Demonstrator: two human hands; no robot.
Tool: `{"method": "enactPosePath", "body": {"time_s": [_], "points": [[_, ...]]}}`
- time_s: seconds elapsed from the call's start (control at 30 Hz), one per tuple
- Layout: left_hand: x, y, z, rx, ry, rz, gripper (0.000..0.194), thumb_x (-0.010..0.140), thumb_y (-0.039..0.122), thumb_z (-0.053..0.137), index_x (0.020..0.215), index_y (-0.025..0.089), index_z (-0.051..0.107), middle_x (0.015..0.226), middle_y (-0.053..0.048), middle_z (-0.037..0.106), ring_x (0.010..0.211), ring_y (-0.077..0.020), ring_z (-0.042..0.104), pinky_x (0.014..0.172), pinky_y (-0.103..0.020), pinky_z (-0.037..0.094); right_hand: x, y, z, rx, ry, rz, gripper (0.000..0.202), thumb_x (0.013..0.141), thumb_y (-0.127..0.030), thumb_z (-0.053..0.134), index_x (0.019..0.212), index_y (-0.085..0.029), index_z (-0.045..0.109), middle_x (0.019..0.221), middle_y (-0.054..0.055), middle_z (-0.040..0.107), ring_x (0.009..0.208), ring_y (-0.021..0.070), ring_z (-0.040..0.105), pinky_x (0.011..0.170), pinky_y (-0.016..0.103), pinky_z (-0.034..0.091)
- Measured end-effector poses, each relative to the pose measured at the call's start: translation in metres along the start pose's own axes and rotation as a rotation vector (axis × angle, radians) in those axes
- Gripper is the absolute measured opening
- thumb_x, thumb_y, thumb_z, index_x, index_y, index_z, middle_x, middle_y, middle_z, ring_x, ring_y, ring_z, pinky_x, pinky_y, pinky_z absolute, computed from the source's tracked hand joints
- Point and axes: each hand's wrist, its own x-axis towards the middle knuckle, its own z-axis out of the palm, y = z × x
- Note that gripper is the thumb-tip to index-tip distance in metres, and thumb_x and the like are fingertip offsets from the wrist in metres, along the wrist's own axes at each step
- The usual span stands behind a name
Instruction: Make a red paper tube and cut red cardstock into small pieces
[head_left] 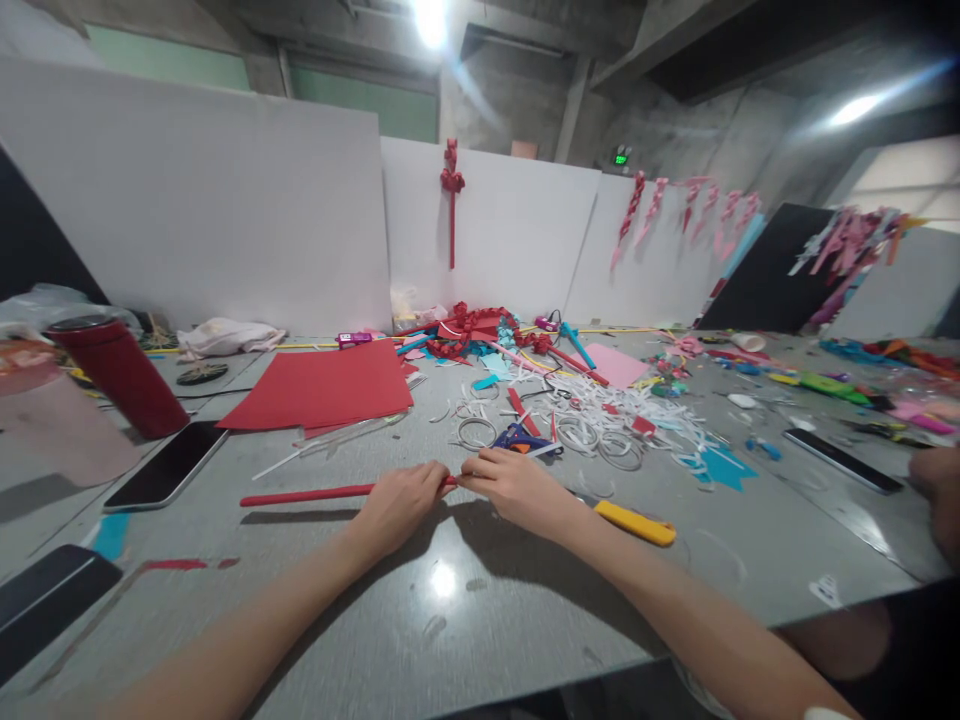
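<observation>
A thin red paper stick [307, 495] lies level just above the grey table, pointing left. My left hand [401, 505] is closed round it near its right end. At that end, the fingers of my right hand [510, 485] are pinched together, touching the tip; the fingertips hide the exact contact. Behind my right hand is a blue glue gun [525, 438]. A yellow cutter [636, 523] rests beside my right wrist. Red paper sheets [322, 385] are stacked beyond my left hand.
Left of my hands are a phone [169, 465], a red tumbler [120, 375] and a dark device [52, 600]. White paper scraps [600, 400] spread behind my right hand. Another phone [841, 460] and another person's hand [936, 490] are at the right.
</observation>
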Motion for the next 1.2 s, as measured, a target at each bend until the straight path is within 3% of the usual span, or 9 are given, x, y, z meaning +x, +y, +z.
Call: {"method": "enactPosePath", "body": {"time_s": [0.53, 0.93, 1.2], "points": [[-0.003, -0.003, 0.002, -0.002, -0.037, -0.006, 0.025, 0.112, 0.029, 0.037, 0.1, 0.018, 0.057, 0.086, -0.006, 0.068, 0.076, -0.0227, 0.068, 0.063, -0.033, 0.036, 0.001, -0.003, 0.008, -0.015, 0.077, -0.021, 0.021, 0.106, -0.017, 0.052, 0.122, -0.012, 0.066, 0.107, 0.009, 0.066, 0.094, 0.0212, 0.057, 0.083, 0.036, 0.049], [-0.002, -0.003, 0.007, 0.077, -0.055, 0.041, 0.015, 0.107, 0.016, 0.043, 0.101, 0.018, 0.057, 0.09, -0.006, 0.066, 0.077, -0.0237, 0.066, 0.063, -0.033, 0.038, 0.005, -0.011, 0.001, -0.208, -0.006, -0.041, 0.017, 0.107, -0.02, 0.052, 0.106, -0.013, 0.067, 0.102, 0.008, 0.063, 0.093, 0.0219, 0.054, 0.079, 0.037, 0.048], [-0.002, -0.005, 0.008, 0.014, 0.007, 0.046, 0.016, 0.108, 0.022, 0.046, 0.098, 0.019, 0.058, 0.086, -0.005, 0.068, 0.077, -0.0223, 0.068, 0.062, -0.031, 0.038, 0.005, -0.01, 0.0, -0.113, -0.074, 0.013, 0.013, 0.105, -0.02, 0.055, 0.108, -0.014, 0.067, 0.103, 0.007, 0.063, 0.094, 0.0214, 0.056, 0.083, 0.036, 0.048]]}}
